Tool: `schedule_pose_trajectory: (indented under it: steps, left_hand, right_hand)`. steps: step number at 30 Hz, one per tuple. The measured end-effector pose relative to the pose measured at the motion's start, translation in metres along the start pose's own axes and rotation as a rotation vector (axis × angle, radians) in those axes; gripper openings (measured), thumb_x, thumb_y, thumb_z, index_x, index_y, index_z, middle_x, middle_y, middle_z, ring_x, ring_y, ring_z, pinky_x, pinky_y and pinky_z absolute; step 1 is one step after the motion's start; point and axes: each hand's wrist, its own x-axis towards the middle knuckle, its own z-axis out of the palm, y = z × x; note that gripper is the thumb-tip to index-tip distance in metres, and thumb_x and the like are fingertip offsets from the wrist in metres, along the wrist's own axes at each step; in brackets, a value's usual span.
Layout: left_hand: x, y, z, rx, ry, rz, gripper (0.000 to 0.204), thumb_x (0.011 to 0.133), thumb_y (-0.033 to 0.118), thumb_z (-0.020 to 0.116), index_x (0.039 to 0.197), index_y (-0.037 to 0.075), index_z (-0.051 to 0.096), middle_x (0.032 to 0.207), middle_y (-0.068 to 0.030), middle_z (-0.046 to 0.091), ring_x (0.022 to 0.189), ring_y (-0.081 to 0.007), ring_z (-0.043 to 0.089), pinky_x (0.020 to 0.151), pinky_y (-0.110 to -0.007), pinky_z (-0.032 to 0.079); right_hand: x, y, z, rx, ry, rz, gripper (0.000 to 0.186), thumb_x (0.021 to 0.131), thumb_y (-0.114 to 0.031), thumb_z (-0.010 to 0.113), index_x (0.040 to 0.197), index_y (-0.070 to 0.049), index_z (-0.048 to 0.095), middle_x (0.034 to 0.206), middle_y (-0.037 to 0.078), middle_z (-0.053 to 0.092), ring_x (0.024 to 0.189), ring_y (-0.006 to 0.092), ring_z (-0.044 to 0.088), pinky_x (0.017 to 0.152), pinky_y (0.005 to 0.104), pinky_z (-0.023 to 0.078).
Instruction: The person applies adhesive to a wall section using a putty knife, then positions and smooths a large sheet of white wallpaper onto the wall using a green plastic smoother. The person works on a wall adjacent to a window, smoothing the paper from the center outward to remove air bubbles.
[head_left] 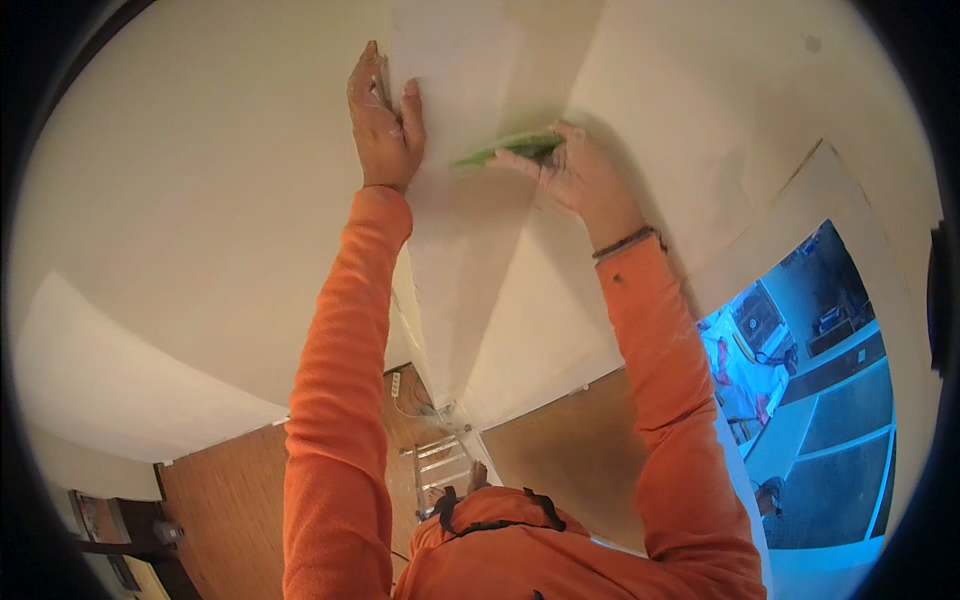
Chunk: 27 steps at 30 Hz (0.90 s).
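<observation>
Both my arms, in orange sleeves, reach up to a pale wall (460, 60). My left hand (387, 135) is raised beside a vertical edge of the wall, fingers up and thumb apart, with white dust or paste on the skin. No tool shows in it. To its right, my right hand (578, 175) grips a flat, thin green tool (515, 148) between thumb and fingers. The tool lies against or very near the wall and is smeared by motion, so its exact kind is unclear. White residue also coats my right fingers.
Far below are a brown wood-look floor (225, 500), a metal ladder (443, 465) under me, and a white power strip (396, 385) with a cable. At right, an opening (810, 400) shows a blue-lit room with cluttered items. Dark furniture (140, 525) stands at lower left.
</observation>
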Motion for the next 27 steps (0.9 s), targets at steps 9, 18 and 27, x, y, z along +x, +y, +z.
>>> schedule_pose_trajectory:
  steps: [9,18,27]
  left_hand:
    - [0.0,0.0,-0.003,0.023,0.006,-0.018,0.049,0.1,0.016,0.061,0.139,-0.002,0.037,0.152,-0.0206,0.044,0.134,-0.0369,0.049,0.11,-0.047,0.043]
    - [-0.003,-0.003,0.001,0.039,-0.012,0.027,0.048,0.105,0.02,0.054,0.141,-0.004,0.034,0.153,-0.0198,0.039,0.132,-0.0321,0.05,0.107,-0.045,0.046]
    - [-0.003,0.001,0.002,0.046,0.004,-0.02,0.055,0.104,0.023,0.057,0.148,-0.002,0.037,0.151,-0.0241,0.044,0.134,-0.0386,0.047,0.107,-0.047,0.043]
  right_hand:
    - [-0.041,-0.04,0.038,-1.484,-0.156,-0.548,0.03,0.105,-0.019,0.049,0.122,0.005,0.054,0.131,0.021,0.059,0.123,0.0356,0.06,0.102,0.0541,0.056]
    - [-0.082,0.1,-0.075,-0.132,0.121,0.006,0.032,0.106,-0.018,0.046,0.133,0.0,0.047,0.135,0.018,0.055,0.124,0.0331,0.06,0.099,0.0507,0.06]
    - [-0.019,0.12,-0.096,-0.116,0.171,0.089,0.03,0.104,-0.009,0.042,0.131,0.003,0.044,0.135,0.021,0.053,0.122,0.0389,0.059,0.1,0.0533,0.06]
